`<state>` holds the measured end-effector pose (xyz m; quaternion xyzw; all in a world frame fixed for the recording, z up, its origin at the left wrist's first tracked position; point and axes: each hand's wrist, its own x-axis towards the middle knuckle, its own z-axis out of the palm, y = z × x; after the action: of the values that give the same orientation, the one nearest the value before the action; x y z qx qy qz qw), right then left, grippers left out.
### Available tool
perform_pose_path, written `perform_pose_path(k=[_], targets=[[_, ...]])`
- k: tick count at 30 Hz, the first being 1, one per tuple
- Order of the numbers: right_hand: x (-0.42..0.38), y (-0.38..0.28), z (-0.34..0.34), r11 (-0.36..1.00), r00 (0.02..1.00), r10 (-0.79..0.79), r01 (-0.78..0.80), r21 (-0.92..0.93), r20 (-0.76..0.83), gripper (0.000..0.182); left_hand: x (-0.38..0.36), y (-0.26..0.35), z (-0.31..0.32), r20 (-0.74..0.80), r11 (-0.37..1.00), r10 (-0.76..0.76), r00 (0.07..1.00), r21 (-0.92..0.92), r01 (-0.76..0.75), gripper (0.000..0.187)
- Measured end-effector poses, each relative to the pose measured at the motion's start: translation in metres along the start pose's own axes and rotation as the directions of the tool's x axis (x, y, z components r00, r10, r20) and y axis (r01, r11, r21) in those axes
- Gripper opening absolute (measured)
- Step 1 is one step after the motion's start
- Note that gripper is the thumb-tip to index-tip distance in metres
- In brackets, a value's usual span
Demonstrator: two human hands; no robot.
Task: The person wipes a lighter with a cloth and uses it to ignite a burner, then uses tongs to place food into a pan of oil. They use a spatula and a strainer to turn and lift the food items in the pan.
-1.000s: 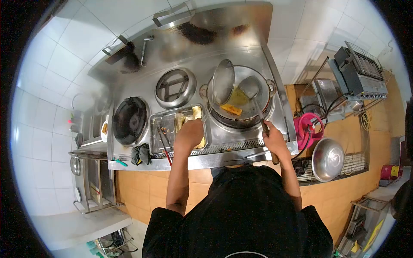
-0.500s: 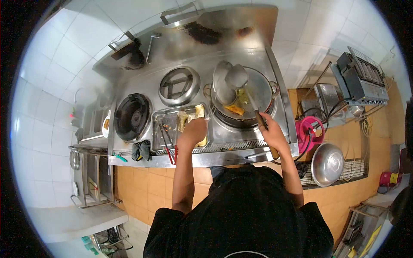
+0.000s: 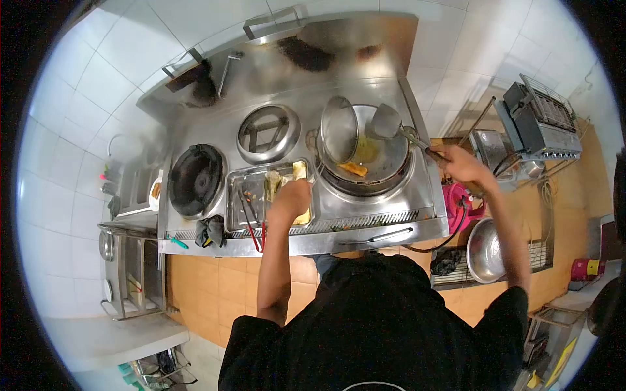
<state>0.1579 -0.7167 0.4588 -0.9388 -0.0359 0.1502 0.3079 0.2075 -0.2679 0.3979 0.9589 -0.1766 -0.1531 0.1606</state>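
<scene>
My left hand (image 3: pixel 292 201) is closed over the metal tray (image 3: pixel 236 219), around what looks like the handle of a round metal strainer (image 3: pixel 340 133). The strainer is tilted over the left part of a wok (image 3: pixel 391 163). In the wok are yellowish oil (image 3: pixel 369 150) and a golden fried piece (image 3: pixel 353 169). My right hand (image 3: pixel 462 164), out past the wok's right side, grips the long handle of a wok spatula (image 3: pixel 386 122). The spatula's blade is raised over the wok's upper right. Pale yellow pieces (image 3: pixel 300 171) and red-handled tongs (image 3: pixel 251 225) lie in the tray.
Left of the wok are a black burner (image 3: pixel 197 180) and a metal ring (image 3: pixel 270 133). A dark cloth (image 3: pixel 210 231) lies at the stove's front edge. To the right are a pink stool-like object (image 3: pixel 456 205), a metal basin (image 3: pixel 486 251) and a grill appliance (image 3: pixel 546 120).
My right hand has swung right and up, drawing the spatula from against the strainer to the wok's upper right. The strainer is tipped more on its side. My left hand has barely moved.
</scene>
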Motion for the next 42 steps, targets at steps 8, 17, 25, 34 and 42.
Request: perform_pose_path(k=[8,17,25,34,42], targets=[[0.054,-0.044,-0.079,0.931,0.818,0.270,-0.357,0.080,0.509,0.049,0.003,-0.001,0.004,-0.013,1.000,-0.009,1.000,0.022,0.009,0.034],[0.111,-0.039,-0.087,0.892,0.581,0.325,-0.451,-0.037,0.746,0.045,-0.004,0.013,-0.011,-0.010,0.999,-0.035,0.999,0.021,0.035,0.026],[0.079,-0.032,-0.044,0.912,0.745,0.247,-0.394,0.110,0.619,0.052,-0.008,0.025,-0.035,0.027,0.994,-0.105,0.994,-0.001,0.105,0.030],[0.072,-0.022,-0.058,0.922,0.872,0.073,-0.244,0.301,0.484,0.056,0.002,-0.004,-0.016,-0.055,1.000,0.014,0.998,-0.019,-0.015,0.029],[0.049,-0.074,-0.043,0.999,0.957,-0.044,0.035,0.036,0.287,0.050,-0.001,-0.018,0.001,-0.093,0.993,-0.001,0.996,-0.115,-0.010,0.027]])
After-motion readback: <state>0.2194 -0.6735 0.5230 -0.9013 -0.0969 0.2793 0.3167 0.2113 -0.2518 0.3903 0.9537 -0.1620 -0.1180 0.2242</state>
